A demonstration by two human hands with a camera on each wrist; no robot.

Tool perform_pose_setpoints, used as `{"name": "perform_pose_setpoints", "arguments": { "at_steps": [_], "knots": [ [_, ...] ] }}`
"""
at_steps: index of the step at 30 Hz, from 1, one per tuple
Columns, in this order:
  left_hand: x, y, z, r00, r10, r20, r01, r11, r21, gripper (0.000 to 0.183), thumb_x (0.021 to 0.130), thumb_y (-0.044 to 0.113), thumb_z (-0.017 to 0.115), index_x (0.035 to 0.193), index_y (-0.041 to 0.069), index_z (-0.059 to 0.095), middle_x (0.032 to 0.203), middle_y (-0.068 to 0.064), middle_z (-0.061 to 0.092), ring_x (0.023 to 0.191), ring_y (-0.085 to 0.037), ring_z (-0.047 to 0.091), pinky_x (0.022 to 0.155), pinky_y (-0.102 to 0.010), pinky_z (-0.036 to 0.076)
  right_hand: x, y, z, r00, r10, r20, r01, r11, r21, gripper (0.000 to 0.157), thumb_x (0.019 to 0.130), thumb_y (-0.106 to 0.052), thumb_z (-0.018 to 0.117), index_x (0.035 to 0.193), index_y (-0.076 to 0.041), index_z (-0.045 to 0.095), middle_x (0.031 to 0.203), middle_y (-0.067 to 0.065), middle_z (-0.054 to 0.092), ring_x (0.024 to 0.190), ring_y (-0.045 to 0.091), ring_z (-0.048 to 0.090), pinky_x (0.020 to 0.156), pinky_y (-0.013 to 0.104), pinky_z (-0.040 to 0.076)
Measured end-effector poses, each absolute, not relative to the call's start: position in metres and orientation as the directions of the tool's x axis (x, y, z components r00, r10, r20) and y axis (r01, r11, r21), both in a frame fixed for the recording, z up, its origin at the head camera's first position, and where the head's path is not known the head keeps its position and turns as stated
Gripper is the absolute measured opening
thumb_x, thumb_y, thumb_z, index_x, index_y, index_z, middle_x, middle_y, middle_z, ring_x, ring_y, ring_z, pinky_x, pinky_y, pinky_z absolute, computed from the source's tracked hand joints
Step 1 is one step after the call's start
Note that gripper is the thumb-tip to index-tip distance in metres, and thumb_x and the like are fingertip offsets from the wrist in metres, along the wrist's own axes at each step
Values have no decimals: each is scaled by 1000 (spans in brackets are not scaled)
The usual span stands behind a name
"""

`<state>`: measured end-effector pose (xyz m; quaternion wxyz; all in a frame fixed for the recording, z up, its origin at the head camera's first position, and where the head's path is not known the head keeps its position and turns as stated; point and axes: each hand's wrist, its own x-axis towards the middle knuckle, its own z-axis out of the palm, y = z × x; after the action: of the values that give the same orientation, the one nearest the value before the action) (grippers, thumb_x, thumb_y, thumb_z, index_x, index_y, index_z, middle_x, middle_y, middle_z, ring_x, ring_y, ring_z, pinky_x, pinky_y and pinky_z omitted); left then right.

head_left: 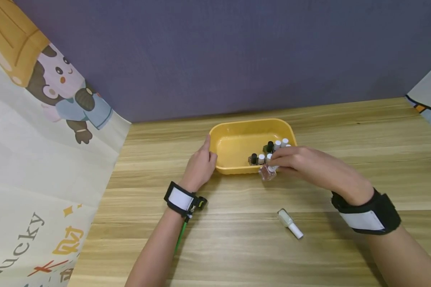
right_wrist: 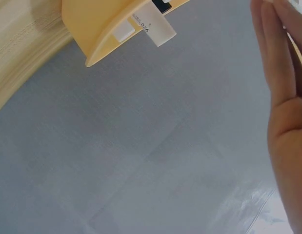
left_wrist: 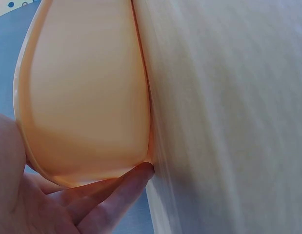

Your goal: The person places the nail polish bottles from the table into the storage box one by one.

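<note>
My left hand (head_left: 199,167) grips the left end of a yellow plastic basket (head_left: 233,171). In the left wrist view its fingers (left_wrist: 111,204) lie along the outside of the basket's end wall. Over the basket's front right rim, my right hand (head_left: 303,164) pinches a nail polish bottle with a clear pinkish body (head_left: 267,173) by its white cap. Inside the basket's right half stand several nail polish bottles with black caps (head_left: 254,158) or white caps (head_left: 285,142); the right hand hides some of them.
One pale nail polish bottle (head_left: 290,223) with a white cap lies on its side on the wood-grain table (head_left: 237,247), nearer me than the basket. A dark blue-grey panel (head_left: 215,59) rises behind the table. A printed cloth (head_left: 32,167) hangs at left.
</note>
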<state>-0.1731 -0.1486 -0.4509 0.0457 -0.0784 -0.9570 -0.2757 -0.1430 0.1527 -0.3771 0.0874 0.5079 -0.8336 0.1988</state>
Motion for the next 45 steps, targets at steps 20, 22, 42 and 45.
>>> {"name": "perform_pose_setpoints", "arguments": {
  "at_steps": [20,22,42,45],
  "knots": [
    [-171,-149,-451,-985,122,123,170,815,553,60,94,24,34,148,12,11,66,-5,45,47,-15,41,45,-29,38,-149,148,-372,-458,-739,494,-879,460,-126,30,73,-1,69,102,-5,68,103,5,62,92,17,60,73,27,49],
    [-171,-149,-452,-985,124,123,172,818,549,61,94,24,34,148,13,10,67,-4,45,47,-15,42,46,-29,38,-150,148,-372,-458,-726,513,-876,468,-119,32,72,1,68,103,-5,67,104,6,62,92,18,60,72,28,49],
    [-172,-149,-450,-985,128,119,172,824,540,61,94,24,33,148,13,8,68,-4,45,46,-15,41,45,-29,38,-166,141,-383,-511,-651,561,-825,555,-108,29,73,2,67,102,-2,67,100,9,61,87,21,60,69,31,50],
    [-171,-148,-449,-986,123,116,166,820,548,61,94,24,33,148,15,8,69,-4,45,46,-15,40,45,-29,38,-169,140,-384,-516,-648,560,-823,557,-113,29,73,2,67,102,-1,66,100,10,61,88,22,60,70,32,50]
  ]
}}
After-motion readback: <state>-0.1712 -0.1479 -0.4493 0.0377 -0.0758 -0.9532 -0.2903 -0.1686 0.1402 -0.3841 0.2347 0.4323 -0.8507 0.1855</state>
